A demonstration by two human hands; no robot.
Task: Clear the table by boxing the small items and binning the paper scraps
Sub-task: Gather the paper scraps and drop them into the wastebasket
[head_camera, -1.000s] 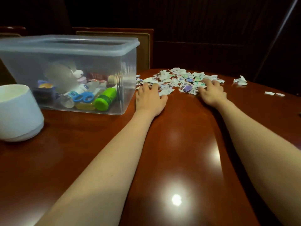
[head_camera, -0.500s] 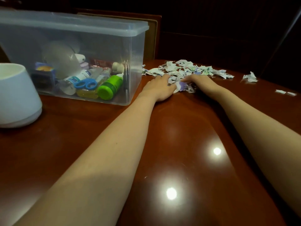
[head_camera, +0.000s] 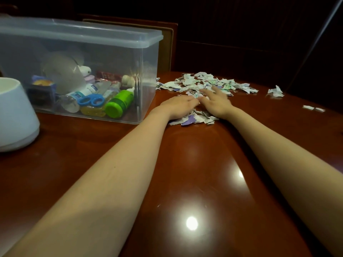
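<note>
Head view: both bare forearms reach forward across a glossy brown tabletop [head_camera: 194, 173]. The left hand [head_camera: 179, 106] and right hand [head_camera: 216, 102] lie palm down side by side, their fingertips almost meeting. Neither hand grips anything. The left fingers are loosely bent and the right fingers are spread and fairly straight, and both hands press on torn paper.

A small heap of scraps [head_camera: 194, 118] sits under and just in front of the wrists, white and purple pieces showing between the two hands. The main pile [head_camera: 204, 82] spreads across the tabletop just beyond the fingers, with its left edge near the box. A stray clump [head_camera: 275, 91] lies to the right of the pile, and two small bits [head_camera: 313, 108] lie further right, well apart from the hands.

The clear box [head_camera: 144, 80] stands left of the hands with its lid [head_camera: 83, 34] on. Inside it are small items, among them blue scissors [head_camera: 91, 101] and a green bottle [head_camera: 118, 104]. A white bin [head_camera: 16, 117] stands at the left edge, near the box. A chair [head_camera: 167, 45] stands behind the box.
</note>
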